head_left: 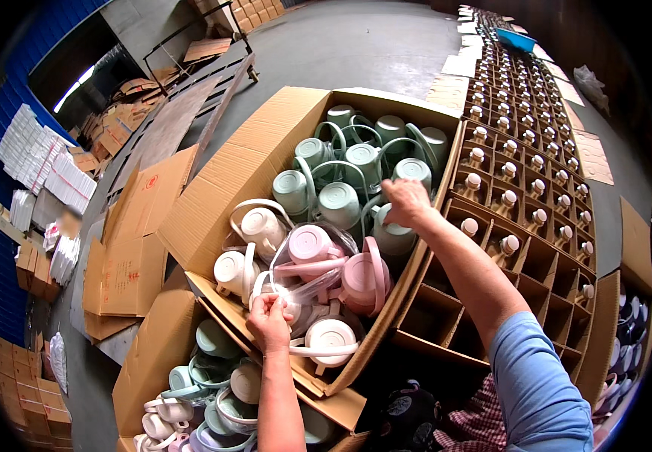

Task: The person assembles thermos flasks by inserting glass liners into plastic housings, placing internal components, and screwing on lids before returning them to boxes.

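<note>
Reaching into the carton (213, 196), the right hand (407, 202) is closing on a green jug (391, 232); the left hand (269, 320) is pinching a white handle (277, 290). Lifting the jug clear likely comes next.

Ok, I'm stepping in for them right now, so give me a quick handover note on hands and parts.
Left hand: pinching clear plastic film over the white handled cups.
Right hand: reaching onto a grey-green plastic handled cup.
Big cardboard box holds green, pink and white cups; more lie in the lower box.
Divider carton: far cells filled with bottles, near cells empty.
</note>
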`<state>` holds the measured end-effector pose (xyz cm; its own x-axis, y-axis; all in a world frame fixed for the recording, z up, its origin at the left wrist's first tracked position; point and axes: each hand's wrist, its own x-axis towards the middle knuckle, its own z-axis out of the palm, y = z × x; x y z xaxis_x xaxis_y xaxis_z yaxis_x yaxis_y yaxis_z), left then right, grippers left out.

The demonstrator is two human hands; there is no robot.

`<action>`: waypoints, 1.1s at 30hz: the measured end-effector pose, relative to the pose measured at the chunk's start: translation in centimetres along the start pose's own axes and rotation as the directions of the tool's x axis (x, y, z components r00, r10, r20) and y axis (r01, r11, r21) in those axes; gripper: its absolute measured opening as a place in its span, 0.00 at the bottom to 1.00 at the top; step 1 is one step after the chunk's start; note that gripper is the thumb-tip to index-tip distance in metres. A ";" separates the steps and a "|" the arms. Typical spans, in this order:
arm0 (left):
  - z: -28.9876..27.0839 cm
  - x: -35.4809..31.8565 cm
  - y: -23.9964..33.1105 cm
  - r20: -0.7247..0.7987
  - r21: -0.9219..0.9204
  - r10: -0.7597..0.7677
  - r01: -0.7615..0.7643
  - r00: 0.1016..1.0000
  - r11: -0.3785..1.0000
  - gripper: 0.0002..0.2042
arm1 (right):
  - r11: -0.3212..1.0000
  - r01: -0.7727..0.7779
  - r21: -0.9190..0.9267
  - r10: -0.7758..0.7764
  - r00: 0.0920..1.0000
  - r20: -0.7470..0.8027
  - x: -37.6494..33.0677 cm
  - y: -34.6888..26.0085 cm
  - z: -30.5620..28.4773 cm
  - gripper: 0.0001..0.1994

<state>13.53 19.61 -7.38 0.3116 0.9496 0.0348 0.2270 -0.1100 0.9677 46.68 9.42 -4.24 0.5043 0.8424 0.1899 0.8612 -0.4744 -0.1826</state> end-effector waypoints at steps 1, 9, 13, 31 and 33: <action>0.0 -0.1 0.0 0.003 -0.003 0.003 -0.003 1.000 1.000 0.02 | 0.999 -0.047 0.003 0.045 0.959 0.279 0.0 -0.7 -1.1 0.24; 0.7 -4.6 4.9 0.111 -0.132 0.152 -0.137 0.982 0.982 0.02 | 0.973 0.210 -0.100 -0.231 0.827 -0.512 -3.7 -4.4 -17.2 0.15; 3.6 -11.0 10.3 0.457 -0.322 0.304 -0.163 0.836 0.932 0.03 | 0.963 0.158 0.218 0.010 0.789 -0.615 -12.4 -5.0 -29.5 0.12; 12.2 -23.6 4.6 0.788 -0.575 0.126 0.646 0.603 0.502 0.16 | -0.579 -0.491 0.651 0.016 0.791 0.612 -62.1 -8.7 -22.3 0.10; 14.3 -27.4 2.5 0.807 -0.517 0.201 0.500 0.555 0.695 0.16 | -0.215 -0.572 0.792 -0.011 0.812 0.583 -62.5 -8.2 -26.9 0.13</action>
<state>18.73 -10.88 -9.49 0.9633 0.2682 0.0119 -0.1633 0.5502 0.8189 9.81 -46.18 11.34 0.3627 0.8386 -0.4064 -0.5236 -0.1775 -0.8333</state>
